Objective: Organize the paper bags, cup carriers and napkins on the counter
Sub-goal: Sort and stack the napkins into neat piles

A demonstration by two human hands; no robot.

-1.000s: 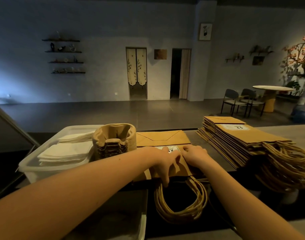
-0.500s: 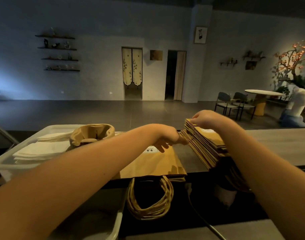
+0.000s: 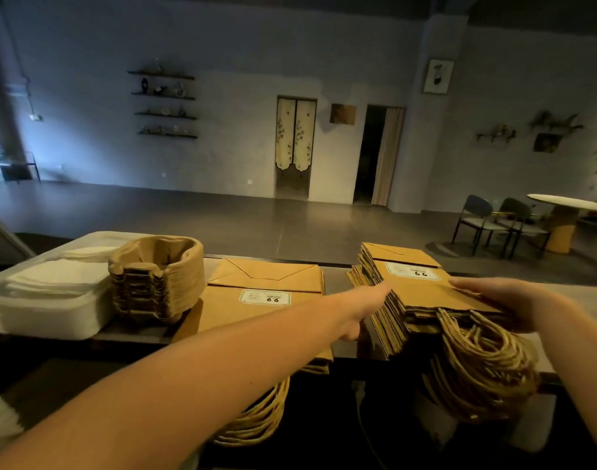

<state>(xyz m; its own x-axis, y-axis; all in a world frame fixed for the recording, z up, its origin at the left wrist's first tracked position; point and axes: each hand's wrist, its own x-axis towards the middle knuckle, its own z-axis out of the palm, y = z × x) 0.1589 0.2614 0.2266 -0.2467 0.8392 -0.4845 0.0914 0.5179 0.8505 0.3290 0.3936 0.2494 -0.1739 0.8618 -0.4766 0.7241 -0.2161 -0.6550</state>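
Observation:
A tall stack of flat brown paper bags (image 3: 415,286) lies on the counter at the right, its twine handles (image 3: 483,364) hanging over the near edge. My left hand (image 3: 364,307) presses against the stack's left side and my right hand (image 3: 500,300) grips its right side near the handles. A lower pile of paper bags (image 3: 256,293) lies in the middle. Left of it stands a nested stack of pulp cup carriers (image 3: 158,283). White napkins (image 3: 52,279) fill a white plastic bin (image 3: 42,317) at the far left.
The counter (image 3: 337,276) drops off at its far edge to an open floor. A round table with chairs (image 3: 514,222) stands at the far right. A cable (image 3: 361,415) hangs below the near edge.
My view has shifted right. Both hands have slid from the far end of the tall bag stack to its two sides, the right one now close to the handles.

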